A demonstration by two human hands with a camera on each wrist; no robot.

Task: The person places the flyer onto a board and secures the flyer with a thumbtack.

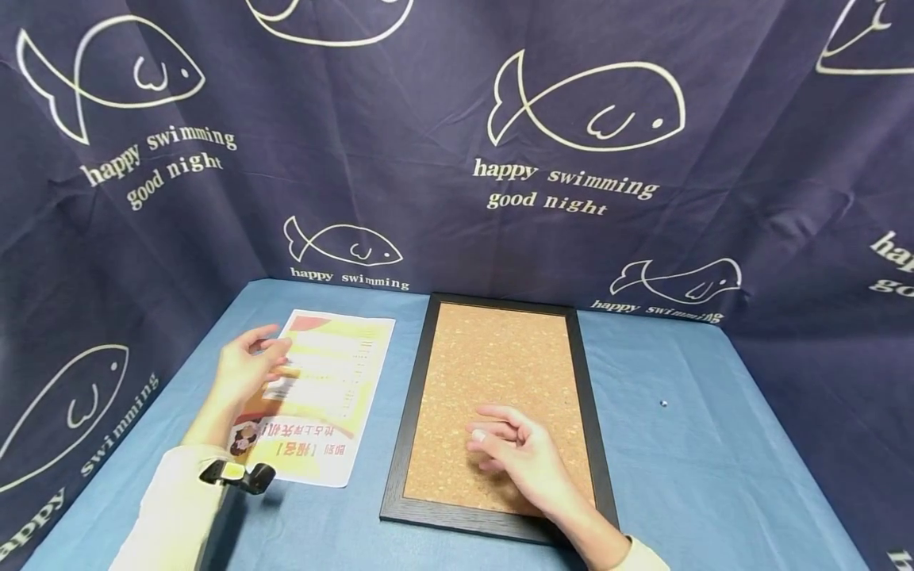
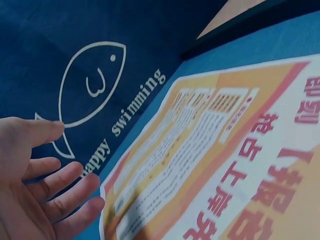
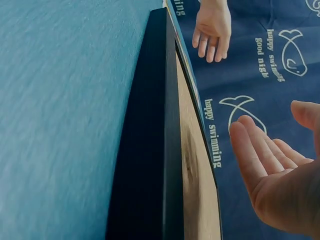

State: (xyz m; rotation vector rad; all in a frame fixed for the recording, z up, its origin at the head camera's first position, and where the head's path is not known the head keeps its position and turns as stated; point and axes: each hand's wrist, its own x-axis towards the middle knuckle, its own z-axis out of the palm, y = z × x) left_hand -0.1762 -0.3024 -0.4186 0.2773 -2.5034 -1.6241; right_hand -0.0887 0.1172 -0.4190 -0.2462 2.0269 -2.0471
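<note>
- While lying flat on the blue cloth-covered worktop (image 1: 714, 476), left of centre, shows as a white, yellow and red printed paper sheet (image 1: 332, 396), with large red characters upside down in the head view.
- To the right of that sheet, with a strip of blue between, also flat: a rectangular tan cork board (image 1: 493, 373) in a black wood-grained frame (image 1: 587, 396).
- Over the sheet's left side, the left hand (image 1: 250, 361), with fingers relaxed, slightly bent and a little spread, pinching nothing; apart from the paper in the left wrist view.
- Above the nearer half of the cork, the right hand (image 1: 524, 460), with thumb well off from loosely extended fingers, likewise holding nothing; no contact with the cork visible.
- Judged from this, at a stage between holds, with sheet and board side by side.
- For a move on the paper, probably calls for lowering the left fingers to an edge and working a fingertip beneath, so flat a sheet offering little to pinch; for the board, calls for gripping by the frame.
- Farther right, a tiny silvery object (image 1: 663, 404), too small to identify.
- Around the cuff of a pale left sleeve (image 1: 171, 500), a black band (image 1: 259, 479).
- Behind everything, a navy hanging cloth (image 1: 443, 119) with white fish outlines.
</note>
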